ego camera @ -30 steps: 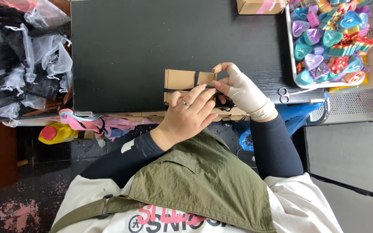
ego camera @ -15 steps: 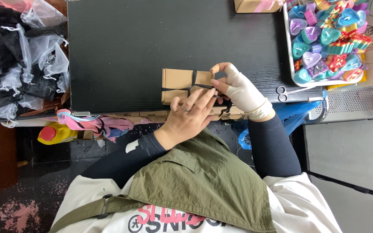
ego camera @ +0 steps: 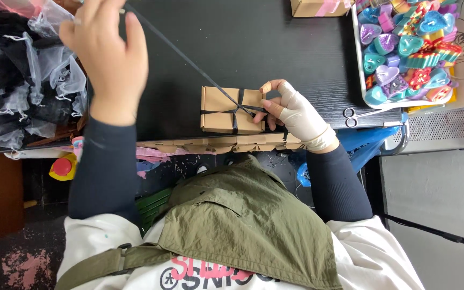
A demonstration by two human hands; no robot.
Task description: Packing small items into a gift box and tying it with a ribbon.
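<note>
Your small kraft cardboard box (ego camera: pixel 232 110) sits near the front edge of the black table (ego camera: pixel 275 48), w/ a dark ribbon (ego camera: pixel 189 62) already crossed over its top both ways, so the wrap looks done. No bow or knot shows yet, so I'd judge the tying is what's left. Your right hand (ego camera: pixel 295 110), in a pale glove, is clamped on the box's right end, fingertips pinning the ribbon where it comes off the side. Your left hand (ego camera: pixel 106 51) is lifted high and away to the left, closed on the ribbon's free end and drawing it taut in a straight diagonal line up from the crossing. Containers: a white tray (ego camera: pixel 356 80) at the table's right holds glittery heart-shaped pieces in teal, purple & pink plus a few striped ones. A heap of sheer organza bags (ego camera: pixel 22 96) w/ dark contents lies at far left. Scissors (ego camera: pixel 362 114) rest just beside the tray. Another kraft box w/ pink ribbon (ego camera: pixel 318 6) sits at the far edge.
</note>
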